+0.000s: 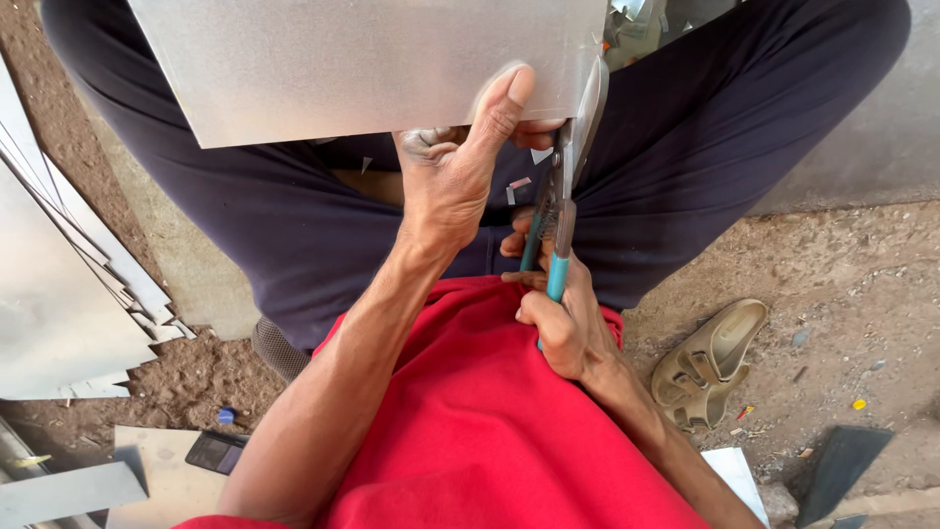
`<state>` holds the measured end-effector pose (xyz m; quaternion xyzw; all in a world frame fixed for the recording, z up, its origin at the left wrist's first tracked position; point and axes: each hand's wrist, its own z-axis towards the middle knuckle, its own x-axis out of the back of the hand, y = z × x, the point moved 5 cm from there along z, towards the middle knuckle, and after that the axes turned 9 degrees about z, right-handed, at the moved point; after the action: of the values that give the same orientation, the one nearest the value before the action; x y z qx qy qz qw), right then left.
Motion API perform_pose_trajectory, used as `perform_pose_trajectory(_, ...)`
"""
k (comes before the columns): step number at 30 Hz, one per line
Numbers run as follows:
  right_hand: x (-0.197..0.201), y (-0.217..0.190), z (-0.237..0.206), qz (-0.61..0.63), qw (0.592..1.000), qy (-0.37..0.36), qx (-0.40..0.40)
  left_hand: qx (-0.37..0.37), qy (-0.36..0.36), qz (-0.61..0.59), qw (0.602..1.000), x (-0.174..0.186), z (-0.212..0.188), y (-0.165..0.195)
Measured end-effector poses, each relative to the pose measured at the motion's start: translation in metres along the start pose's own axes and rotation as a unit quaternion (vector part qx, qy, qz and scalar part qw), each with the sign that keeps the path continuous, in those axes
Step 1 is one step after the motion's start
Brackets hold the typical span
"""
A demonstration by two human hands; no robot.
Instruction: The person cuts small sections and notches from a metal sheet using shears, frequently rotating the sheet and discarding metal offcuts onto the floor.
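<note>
Metal sheet (362, 64) lies over the lap. Left hand (452, 171) pinches its near edge, thumb on top. Right hand (563, 328) wraps tight round the teal-handled tin snips (566, 181), blades biting the right edge. Best to hold it steady and make small snips.

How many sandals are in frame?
1: a tan sandal lies on the dirt to the right of the right hand holding the tin snips. A second may be hidden.
</note>
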<state>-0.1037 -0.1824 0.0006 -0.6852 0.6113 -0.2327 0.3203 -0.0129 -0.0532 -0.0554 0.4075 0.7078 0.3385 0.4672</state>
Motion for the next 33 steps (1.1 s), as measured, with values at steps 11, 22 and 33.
perform_pose_trajectory(11, 0.007, 0.0, 0.012, -0.074, 0.992, 0.102, 0.019, -0.002, 0.007, 0.016, 1.0, 0.001, 0.002, 0.008)
perform_pose_trajectory(22, 0.059, -0.014, -0.004, -0.336, 0.931, 0.027, 0.144, -0.085, 0.165, 0.027, 0.982, -0.014, -0.007, 0.026)
perform_pose_trajectory(33, 0.047, 0.027, -0.021, -0.062, 0.995, 0.058, 0.05, -0.041, -0.019, -0.036, 0.998, 0.05, -0.007, 0.065)
